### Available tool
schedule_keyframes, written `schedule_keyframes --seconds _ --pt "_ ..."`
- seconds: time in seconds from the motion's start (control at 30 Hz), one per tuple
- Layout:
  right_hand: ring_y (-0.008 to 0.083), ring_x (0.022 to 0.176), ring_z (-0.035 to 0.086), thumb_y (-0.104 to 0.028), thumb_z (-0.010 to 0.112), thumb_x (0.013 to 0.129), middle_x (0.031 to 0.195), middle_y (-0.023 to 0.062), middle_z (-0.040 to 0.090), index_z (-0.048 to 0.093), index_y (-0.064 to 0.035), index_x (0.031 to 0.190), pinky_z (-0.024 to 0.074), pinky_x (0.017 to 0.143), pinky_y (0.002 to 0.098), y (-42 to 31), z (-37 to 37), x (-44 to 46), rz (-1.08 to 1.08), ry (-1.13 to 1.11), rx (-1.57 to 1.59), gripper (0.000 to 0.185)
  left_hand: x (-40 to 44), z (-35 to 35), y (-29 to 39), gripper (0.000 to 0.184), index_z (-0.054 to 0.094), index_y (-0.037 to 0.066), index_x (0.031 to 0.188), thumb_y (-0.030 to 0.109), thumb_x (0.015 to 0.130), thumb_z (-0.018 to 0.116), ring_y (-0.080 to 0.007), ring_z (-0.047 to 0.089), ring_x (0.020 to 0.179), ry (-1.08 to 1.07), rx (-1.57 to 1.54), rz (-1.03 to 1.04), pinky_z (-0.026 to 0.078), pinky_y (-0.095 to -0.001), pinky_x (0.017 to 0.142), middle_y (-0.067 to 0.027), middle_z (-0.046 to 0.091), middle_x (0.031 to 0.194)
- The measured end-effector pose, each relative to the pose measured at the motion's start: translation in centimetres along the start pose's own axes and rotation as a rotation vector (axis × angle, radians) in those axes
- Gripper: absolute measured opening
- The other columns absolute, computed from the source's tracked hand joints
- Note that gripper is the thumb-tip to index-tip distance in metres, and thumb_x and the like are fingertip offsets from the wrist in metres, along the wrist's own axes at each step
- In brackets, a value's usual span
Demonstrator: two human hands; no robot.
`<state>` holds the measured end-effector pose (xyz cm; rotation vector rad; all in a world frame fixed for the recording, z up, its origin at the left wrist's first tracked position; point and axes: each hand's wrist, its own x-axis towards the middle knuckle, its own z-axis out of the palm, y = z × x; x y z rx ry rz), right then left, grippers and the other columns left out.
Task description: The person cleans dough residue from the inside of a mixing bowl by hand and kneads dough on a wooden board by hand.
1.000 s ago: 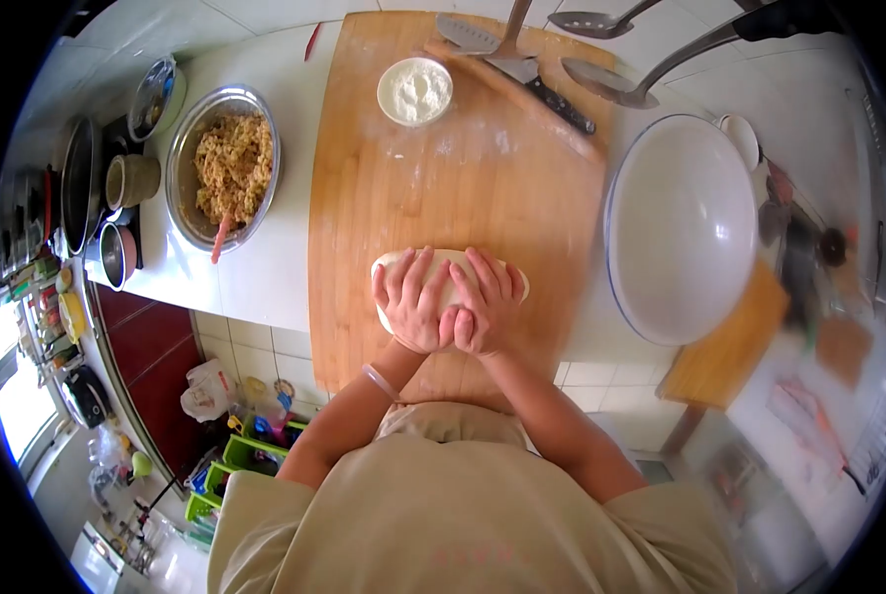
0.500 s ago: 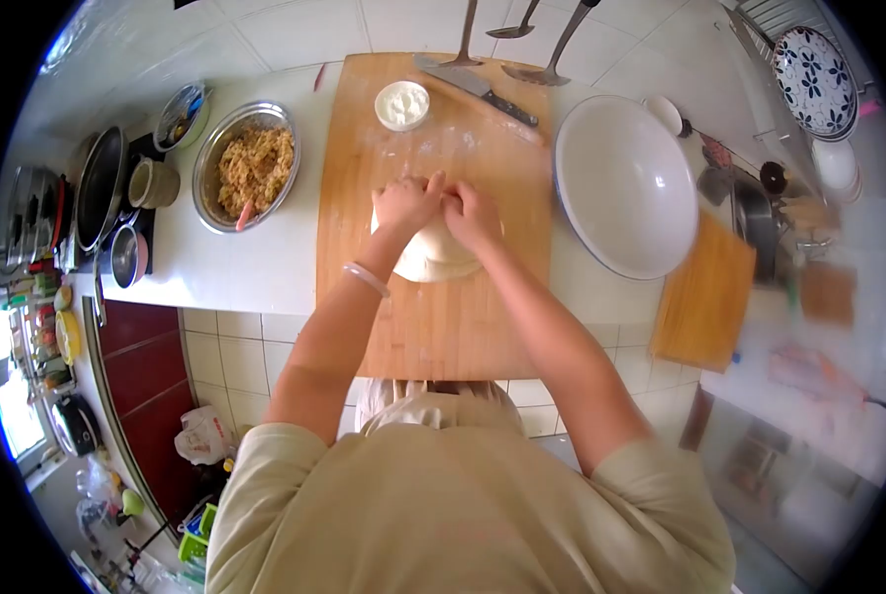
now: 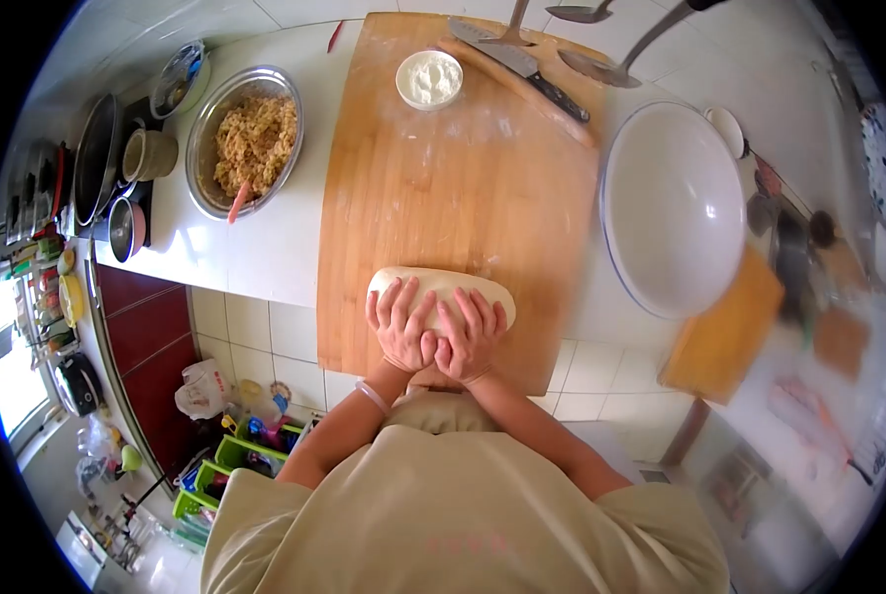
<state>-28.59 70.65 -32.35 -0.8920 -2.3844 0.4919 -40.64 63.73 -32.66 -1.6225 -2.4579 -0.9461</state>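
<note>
A pale, smooth lump of dough (image 3: 438, 282) lies near the front of a wooden board (image 3: 443, 198). My left hand (image 3: 401, 324) rests on the left half of the dough, its fingers spread and pointing away from me. Beside it, my right hand (image 3: 471, 334) presses on the right half with fingers likewise apart. The two hands touch at the thumbs, and the palms hide the dough's near side. A pale bangle (image 3: 372, 396) circles my left wrist.
Toward the back of the board are a small bowl of white powder (image 3: 429, 81), a rolling pin (image 3: 522, 91) and a knife (image 3: 522, 69). A metal bowl of filling (image 3: 196, 158) stands left; a large white bowl (image 3: 673, 213) stands right.
Both hands have come nearer my body along with the dough. The fingers, bunched at the dough's far edge before, now lie spread over its top. The camera view has shifted.
</note>
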Motion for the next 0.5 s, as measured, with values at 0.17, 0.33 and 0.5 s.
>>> schedule_keyframes --seconds 0.17,0.33,0.5 --pt "0.033 0.12 0.055 -0.037 0.041 0.092 0.13 0.0153 0.059 0.064 -0.0099 0.125 0.0286 0.106 0.0513 3.1 0.9 5.9 -0.045 0.035 0.078 0.049 5.7 1.4 0.0 0.052 0.066 0.012 0.12 0.042 0.095 0.033 -0.0328 0.05 0.127 0.002 0.024 -0.057 0.018 -0.0513 0.114 -0.0137 0.06 0.131" --pt "0.0343 0.111 0.058 -0.029 0.046 0.089 0.119 0.0167 0.062 0.065 -0.0053 0.116 0.0367 0.098 0.0501 5.7 1.1 12.1 -0.02 0.034 0.142 0.041 12.6 2.3 0.3 0.04 0.069 0.01 0.109 0.035 0.089 0.045 -0.0278 0.06 0.11 -0.032 -0.084 -0.072 0.032 -0.046 0.102 -0.0106 0.067 0.114" --pt "0.0393 0.109 0.057 -0.021 0.053 0.088 0.116 0.0196 0.063 0.063 -0.0049 0.115 0.0391 0.099 0.0499 8.1 3.5 15.6 0.404 -0.039 0.211 0.033 15.3 3.8 0.0 0.029 0.069 0.013 0.105 0.031 0.089 0.052 -0.0262 0.062 0.107 -0.179 -0.056 -0.209 0.038 -0.0412 0.096 -0.0068 0.071 0.109"
